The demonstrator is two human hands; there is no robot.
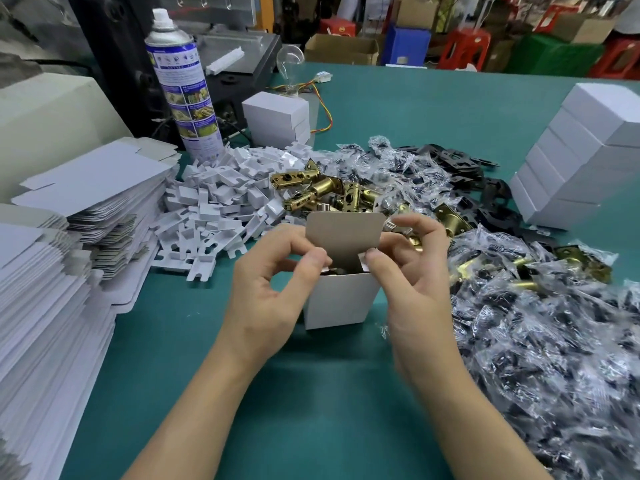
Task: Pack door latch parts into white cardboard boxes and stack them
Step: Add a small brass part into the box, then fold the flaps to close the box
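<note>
I can read no words or numbers anywhere here. The spray can (183,88), standing at the far left of my table (311,393), wears a blue and white label with small picture panels and lines of fine print. The letters are too small and blurred for me to make out. Far beyond the table, a red carton (334,26) bears a yellowish mark that I cannot read either.

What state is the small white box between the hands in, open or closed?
Open. The white box has its top flap standing upright, something dark shows inside, and the left hand and right hand pinch its top edges.
</note>
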